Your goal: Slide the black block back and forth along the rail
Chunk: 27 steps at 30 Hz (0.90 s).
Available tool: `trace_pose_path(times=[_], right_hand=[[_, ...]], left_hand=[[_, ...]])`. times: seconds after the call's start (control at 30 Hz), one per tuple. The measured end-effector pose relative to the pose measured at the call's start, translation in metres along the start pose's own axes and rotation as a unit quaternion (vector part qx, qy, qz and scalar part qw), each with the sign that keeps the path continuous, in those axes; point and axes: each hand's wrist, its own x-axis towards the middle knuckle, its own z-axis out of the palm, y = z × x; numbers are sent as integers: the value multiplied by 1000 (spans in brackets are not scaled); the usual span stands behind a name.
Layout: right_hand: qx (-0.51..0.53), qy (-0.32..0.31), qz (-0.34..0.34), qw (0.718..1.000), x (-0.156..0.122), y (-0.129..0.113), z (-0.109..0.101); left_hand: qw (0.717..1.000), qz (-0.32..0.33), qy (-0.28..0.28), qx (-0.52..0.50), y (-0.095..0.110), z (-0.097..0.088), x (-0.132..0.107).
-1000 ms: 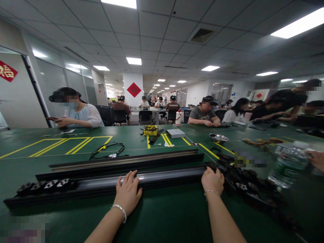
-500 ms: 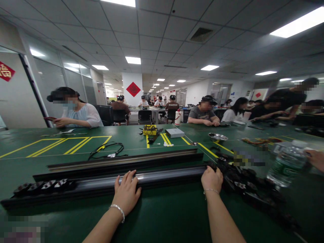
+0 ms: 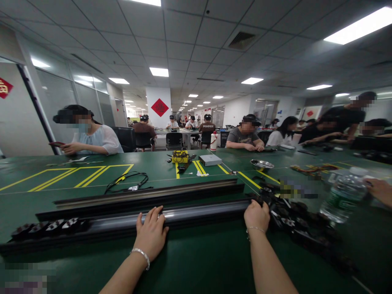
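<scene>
A long black rail (image 3: 199, 213) with a rounded, shiny channel lies across the green table in front of me. My left hand (image 3: 151, 228) rests on its middle with the fingers apart. At the rail's right end, my right hand (image 3: 256, 214) is closed, its fingers curled down by the dark parts there. What those fingers hold is hidden. Several small black parts with pale metal faces (image 3: 55, 226) sit in a row in the rail's left end. Beside my right hand spreads a pile of similar black parts (image 3: 301, 222).
Behind the rail lies another long black rail (image 3: 147, 195), with a coiled black cable (image 3: 127, 179) beyond. A water bottle (image 3: 344, 196) stands at right near another person's hand (image 3: 379, 191). Farther back are a metal bowl (image 3: 262, 164), a grey box (image 3: 210, 159) and seated people.
The view has shifted slightly, so the scene sits a little farther left. Both of my hands keep almost the same places on the rail.
</scene>
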Motion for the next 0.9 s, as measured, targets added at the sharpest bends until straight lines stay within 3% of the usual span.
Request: trace_pose_path(times=[0.9], right_hand=[[13,-8,25,1000,1,2,1]], left_hand=[[1000,6,11,-1,-2,2,-1]])
